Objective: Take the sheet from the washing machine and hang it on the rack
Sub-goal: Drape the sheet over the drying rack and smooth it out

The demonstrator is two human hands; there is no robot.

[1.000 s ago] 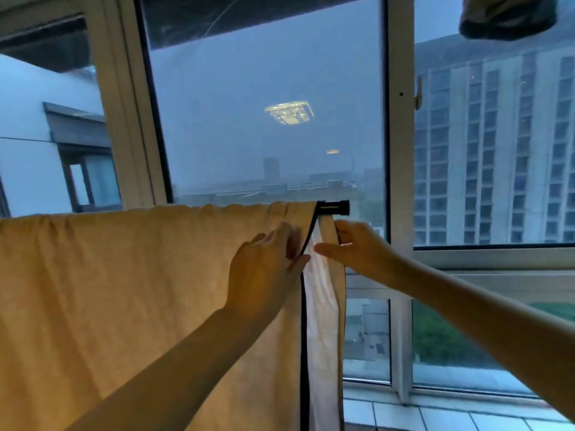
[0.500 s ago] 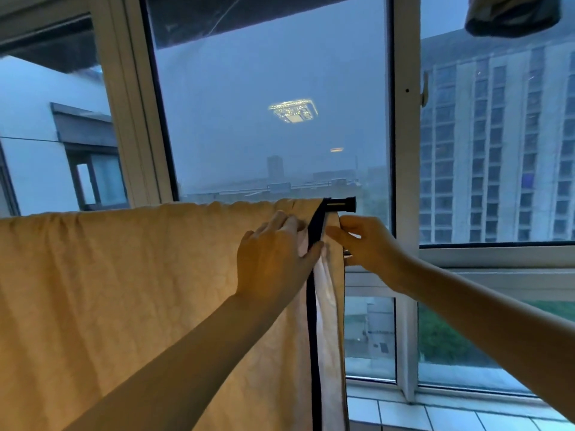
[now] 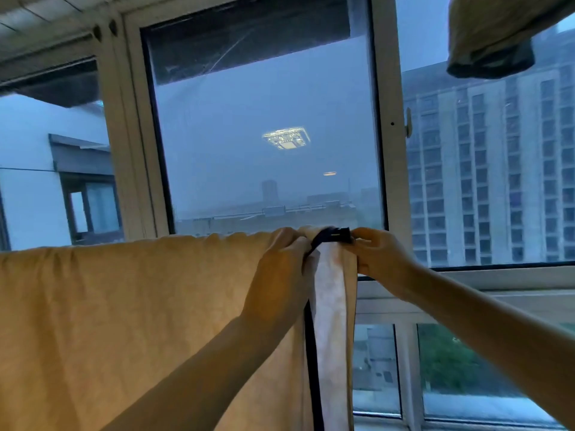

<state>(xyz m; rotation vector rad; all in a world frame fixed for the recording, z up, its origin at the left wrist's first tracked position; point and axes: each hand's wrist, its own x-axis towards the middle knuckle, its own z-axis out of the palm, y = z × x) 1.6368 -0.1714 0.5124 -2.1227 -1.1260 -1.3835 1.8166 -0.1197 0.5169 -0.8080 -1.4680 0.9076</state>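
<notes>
A pale yellow sheet [image 3: 130,321] hangs draped over a horizontal rack bar, filling the lower left of the view. Its right edge has a dark trim [image 3: 311,353] and a paler underside [image 3: 333,321]. The bar's black end cap [image 3: 342,235] pokes out past the sheet's edge. My left hand [image 3: 280,275] grips the sheet's top right corner at the bar. My right hand [image 3: 379,259] pinches the sheet's rear layer just under the end cap.
A big window [image 3: 264,135] with white frames [image 3: 385,119] stands right behind the rack. A dark cloth bundle [image 3: 491,35] hangs at the top right. A tiled sill or floor shows at the bottom right [image 3: 466,426].
Both hands have risen to the top of the bar and closed on the sheet's right edge. The edge has shifted right, closer to the end cap.
</notes>
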